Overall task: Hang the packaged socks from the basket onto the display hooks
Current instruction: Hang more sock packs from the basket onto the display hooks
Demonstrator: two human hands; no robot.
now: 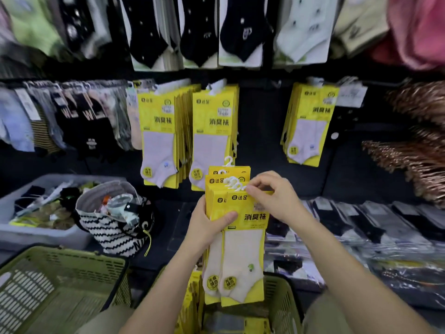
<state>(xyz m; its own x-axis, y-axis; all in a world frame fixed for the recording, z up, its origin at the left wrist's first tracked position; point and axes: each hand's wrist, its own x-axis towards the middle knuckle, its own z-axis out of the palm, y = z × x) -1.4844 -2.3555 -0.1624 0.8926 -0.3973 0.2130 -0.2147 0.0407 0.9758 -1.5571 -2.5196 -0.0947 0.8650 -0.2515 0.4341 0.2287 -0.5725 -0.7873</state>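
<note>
My left hand grips a stack of yellow packaged socks upright at centre, thumb across the front pack. My right hand pinches the top of the stack by the white plastic hangers. Below the stack a green basket holds more yellow packs. On the dark wall behind, rows of the same yellow sock packs hang from display hooks: one row at the left, one in the middle, one at the right.
A second green basket stands at lower left. A striped black-and-white bag and a grey bin of loose items sit to the left. Dark and grey socks in plastic wrap lie on the right shelf. Other socks hang above.
</note>
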